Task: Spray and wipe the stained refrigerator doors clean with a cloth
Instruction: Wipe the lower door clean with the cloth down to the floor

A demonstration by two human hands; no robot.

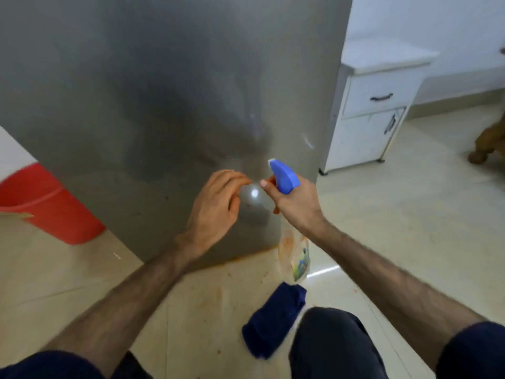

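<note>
Motion blur smears spray bottle (pixel 293 253) label unreadable.

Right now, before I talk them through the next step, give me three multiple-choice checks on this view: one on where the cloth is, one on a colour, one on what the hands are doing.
1. Where is the dark blue cloth?
A. on the floor by the person's knee
B. in the left hand
C. draped over the bucket

2. What colour is the spray bottle head?
A. red
B. blue
C. white

3. What does the right hand do?
A. hangs idle
B. presses flat on the refrigerator door
C. grips the spray bottle

Answers:
1 A, the cloth lies on the tiled floor beside the knee.
2 B, the trigger head is blue above a clear body.
3 C, its fingers curl round the bottle neck, while the left hand holds nothing.
</note>
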